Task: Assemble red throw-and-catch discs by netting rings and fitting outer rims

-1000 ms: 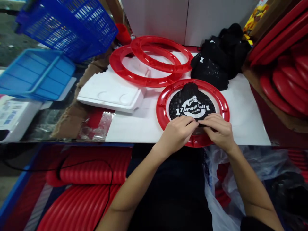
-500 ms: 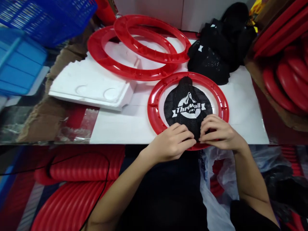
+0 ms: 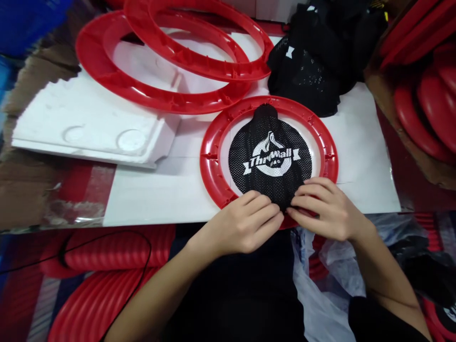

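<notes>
A red plastic ring lies flat on the white table top near its front edge. Inside it sits a black mesh net with a white printed logo, its far tip reaching the ring's far rim. My left hand and my right hand meet at the ring's near rim. Both pinch the near edge of the net against the ring with their fingertips. The near part of the ring is hidden under my hands.
Two more red rings overlap at the back. A white foam tray lies at the left, a pile of black nets at the back right, stacked red discs at the right. Ribbed red parts and a plastic bag lie below the table edge.
The view has tilted down and closer, so the blue baskets have left the frame. My hands have slid toward the ring's near rim, and the net's logo looks more bunched.
</notes>
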`<state>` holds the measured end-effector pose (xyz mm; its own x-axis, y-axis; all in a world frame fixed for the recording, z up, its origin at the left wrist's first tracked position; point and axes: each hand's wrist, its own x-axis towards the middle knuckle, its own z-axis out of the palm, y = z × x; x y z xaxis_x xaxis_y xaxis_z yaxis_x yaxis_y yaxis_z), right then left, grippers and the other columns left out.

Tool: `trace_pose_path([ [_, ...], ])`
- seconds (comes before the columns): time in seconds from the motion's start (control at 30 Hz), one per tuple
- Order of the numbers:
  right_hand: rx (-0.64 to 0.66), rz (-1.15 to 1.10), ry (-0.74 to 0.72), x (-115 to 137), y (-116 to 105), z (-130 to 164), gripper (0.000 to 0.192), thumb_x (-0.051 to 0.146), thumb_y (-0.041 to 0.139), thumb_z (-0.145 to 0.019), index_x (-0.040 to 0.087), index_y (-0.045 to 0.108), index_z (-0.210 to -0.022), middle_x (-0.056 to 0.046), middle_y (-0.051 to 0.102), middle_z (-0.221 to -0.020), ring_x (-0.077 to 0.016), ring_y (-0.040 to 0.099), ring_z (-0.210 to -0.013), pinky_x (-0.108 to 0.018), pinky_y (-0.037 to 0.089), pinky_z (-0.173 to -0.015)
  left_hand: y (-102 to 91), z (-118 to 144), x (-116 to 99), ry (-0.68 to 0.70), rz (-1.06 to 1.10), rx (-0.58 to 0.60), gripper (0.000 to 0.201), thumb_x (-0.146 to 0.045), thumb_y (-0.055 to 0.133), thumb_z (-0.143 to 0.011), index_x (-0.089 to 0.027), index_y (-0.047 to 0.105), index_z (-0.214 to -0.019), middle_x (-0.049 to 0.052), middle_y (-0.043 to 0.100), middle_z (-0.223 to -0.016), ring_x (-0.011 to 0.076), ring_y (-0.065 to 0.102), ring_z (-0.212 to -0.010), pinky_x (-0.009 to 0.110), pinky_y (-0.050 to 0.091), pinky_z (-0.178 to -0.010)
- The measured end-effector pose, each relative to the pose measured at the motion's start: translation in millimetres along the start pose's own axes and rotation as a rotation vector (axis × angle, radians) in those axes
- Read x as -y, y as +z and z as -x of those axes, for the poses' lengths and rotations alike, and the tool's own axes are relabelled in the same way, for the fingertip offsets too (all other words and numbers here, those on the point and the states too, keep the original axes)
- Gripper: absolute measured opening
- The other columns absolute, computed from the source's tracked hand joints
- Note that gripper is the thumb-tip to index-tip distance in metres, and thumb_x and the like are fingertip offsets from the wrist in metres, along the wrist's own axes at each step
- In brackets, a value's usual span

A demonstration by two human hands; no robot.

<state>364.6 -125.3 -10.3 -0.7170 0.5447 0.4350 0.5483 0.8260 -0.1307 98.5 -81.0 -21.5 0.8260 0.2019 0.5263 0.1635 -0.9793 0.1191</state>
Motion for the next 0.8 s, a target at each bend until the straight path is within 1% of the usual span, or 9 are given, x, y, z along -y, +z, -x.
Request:
trace_pose_path([
  [0.17,0.134,0.147,-0.102,25.3,-14.2,-9.2,0.019,0.015,0.064,-0.099,0.026,0.079,-0.101,-0.006,0.080,-0.107,-0.0259,0.071,-0.105,-0.047,0.062,-0.096,-19.2,-3.5,-7.2,-0.066,-0.035,0.205,0.017,-0.010,0.056,-0.102,-0.015,0.072,-0.103,0.011,0.074,-0.101,0.0253,0.064,-0.093,0.044,0.054,-0.083],
  [0.27,0.152,0.265,-0.093,46.8,-4.8,-19.6,0.023,0.014,0.059,-0.099,0.023,0.080,-0.102,-0.008,0.079,-0.105,-0.0278,0.069,-0.102,-0.047,0.062,-0.096,-22.9,2.1,6.3,-0.301,0.096,0.095,0.015,-0.013,0.059,-0.101,-0.018,0.070,-0.109,0.010,0.072,-0.107,0.0262,0.064,-0.102,0.045,0.054,-0.090],
  [0.37,0.178,0.357,-0.083,73.9,10.7,-36.2,0.025,0.016,0.057,-0.099,0.019,0.081,-0.099,-0.011,0.077,-0.101,-0.0289,0.066,-0.093,-0.050,0.060,-0.089,-19.2,6.0,30.5,-0.674,-0.054,-0.074,0.018,-0.022,0.063,-0.102,-0.018,0.068,-0.119,0.017,0.067,-0.125,0.0349,0.060,-0.120,0.057,0.052,-0.101],
  [0.43,0.196,0.267,-0.052,88.3,14.9,-49.6,0.021,0.016,0.059,-0.097,0.017,0.079,-0.091,-0.011,0.073,-0.090,-0.0262,0.061,-0.079,-0.050,0.056,-0.080,-16.0,6.0,44.6,-0.782,-0.164,-0.036,0.026,-0.027,0.066,-0.101,-0.015,0.067,-0.123,0.023,0.059,-0.139,0.0423,0.055,-0.129,0.066,0.049,-0.105],
  [0.5,0.251,0.101,-0.044,91.1,10.2,-62.1,0.016,0.015,0.063,-0.094,0.017,0.076,-0.085,-0.008,0.067,-0.080,-0.0233,0.056,-0.072,-0.049,0.052,-0.075,-15.5,4.9,55.1,-0.705,-0.135,0.084,0.027,-0.027,0.067,-0.100,-0.012,0.067,-0.122,0.026,0.053,-0.147,0.0440,0.053,-0.134,0.066,0.049,-0.108],
  [0.6,0.331,-0.256,-0.054,61.0,-4.8,-74.8,0.011,0.018,0.065,-0.098,0.019,0.076,-0.097,-0.004,0.066,-0.079,-0.0201,0.056,-0.078,-0.043,0.049,-0.081,-20.9,2.4,70.5,-0.463,0.015,0.257,0.020,-0.020,0.061,-0.102,-0.011,0.068,-0.119,0.023,0.050,-0.152,0.0383,0.052,-0.140,0.058,0.051,-0.113],
  [0.67,0.269,-0.385,0.071,21.1,-7.4,-78.6,0.015,0.023,0.061,-0.104,0.022,0.075,-0.109,-0.004,0.072,-0.091,-0.0192,0.060,-0.088,-0.041,0.048,-0.088,-26.2,-0.6,85.4,-0.311,0.129,0.319,0.020,-0.016,0.060,-0.102,-0.012,0.070,-0.119,0.022,0.050,-0.154,0.0351,0.053,-0.141,0.053,0.054,-0.113],
  [0.73,0.126,-0.235,0.261,-23.3,1.4,-80.0,0.017,0.025,0.061,-0.105,0.024,0.076,-0.114,-0.009,0.074,-0.110,-0.0243,0.062,-0.104,-0.047,0.047,-0.096,-30.0,-5.6,102.4,-0.206,0.254,0.366,0.020,-0.015,0.066,-0.098,-0.014,0.073,-0.117,0.020,0.051,-0.154,0.0329,0.056,-0.139,0.048,0.055,-0.112],
  [0.8,0.088,-0.064,0.352,-60.3,17.0,-79.7,0.019,0.029,0.064,-0.103,0.024,0.077,-0.117,-0.015,0.068,-0.130,-0.0330,0.059,-0.121,-0.057,0.045,-0.105,-30.4,-11.8,116.5,-0.200,0.297,0.371,0.020,-0.020,0.075,-0.094,-0.014,0.075,-0.113,0.020,0.051,-0.151,0.0330,0.060,-0.134,0.047,0.056,-0.110],
])
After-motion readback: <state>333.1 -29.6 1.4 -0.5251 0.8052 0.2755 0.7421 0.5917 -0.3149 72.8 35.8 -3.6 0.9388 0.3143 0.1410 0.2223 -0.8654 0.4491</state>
